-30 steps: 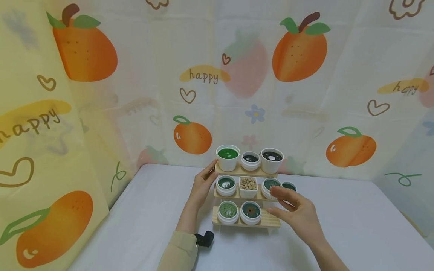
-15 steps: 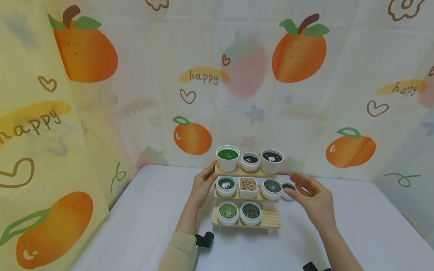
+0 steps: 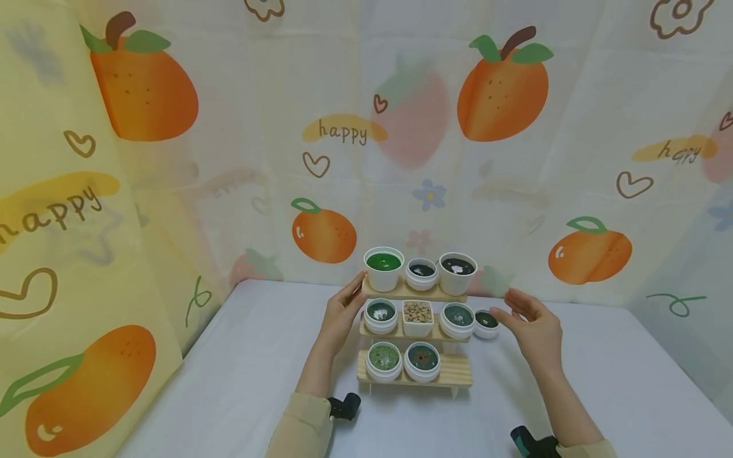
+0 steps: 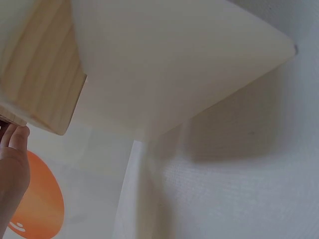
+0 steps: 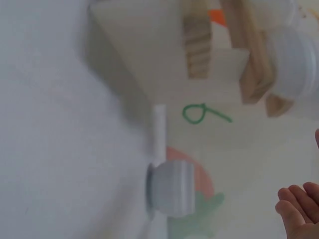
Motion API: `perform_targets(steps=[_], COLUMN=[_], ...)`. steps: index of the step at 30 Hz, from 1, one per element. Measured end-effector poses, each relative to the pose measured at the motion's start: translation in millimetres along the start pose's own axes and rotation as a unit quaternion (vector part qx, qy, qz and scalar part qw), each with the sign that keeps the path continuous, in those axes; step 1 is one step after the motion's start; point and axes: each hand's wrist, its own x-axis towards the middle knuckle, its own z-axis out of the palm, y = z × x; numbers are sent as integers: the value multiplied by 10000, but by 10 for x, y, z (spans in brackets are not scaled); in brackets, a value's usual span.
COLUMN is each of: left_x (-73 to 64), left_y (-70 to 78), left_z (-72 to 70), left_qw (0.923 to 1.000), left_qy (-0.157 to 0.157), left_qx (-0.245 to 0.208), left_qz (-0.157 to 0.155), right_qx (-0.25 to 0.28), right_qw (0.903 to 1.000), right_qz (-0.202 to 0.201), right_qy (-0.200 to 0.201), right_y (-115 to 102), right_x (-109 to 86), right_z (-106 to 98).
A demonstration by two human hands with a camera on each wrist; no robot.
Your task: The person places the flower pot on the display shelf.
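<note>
A three-tier wooden stand (image 3: 456, 370) with white legs stands on the table, bearing several white cups. My left hand (image 3: 339, 318) holds the left end of its top plank; in the left wrist view its fingers (image 4: 19, 139) meet the wood. On the middle tier sit a dark-green-filled jar (image 3: 380, 316), a square cup of pale seeds or nuts (image 3: 418, 318) and another green-filled jar (image 3: 457, 319). My right hand (image 3: 537, 334) hovers empty, fingers loosely bent, right of a small white jar (image 3: 486, 326) on the table. That jar also shows in the right wrist view.
The top tier carries a large cup of green (image 3: 383, 270), a small jar (image 3: 422, 273) and a large dark-filled cup (image 3: 457, 275). Two jars, one speckled green (image 3: 384, 361), one dark with a brown spot (image 3: 422, 362), stand on the bottom tier. A printed cloth (image 3: 252, 159) hangs behind.
My right hand has drawn away to the right from the middle-tier jar, past the small jar on the table, uncovering both. The left hand stays at the stand.
</note>
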Motion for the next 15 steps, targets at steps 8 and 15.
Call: perform_targets(steps=[8, 15], left_x=[8, 15], left_y=[-29, -24], left_z=[0, -2], left_qw=[10000, 10000], left_qy=[-13, -14], left_qx=[-7, -24], left_qz=[26, 58], right_qx=[-466, -616], right_qw=[9985, 9966], right_qz=[276, 414], right_qy=[-7, -370], right_y=[258, 410], right_x=[157, 258], right_z=[20, 62])
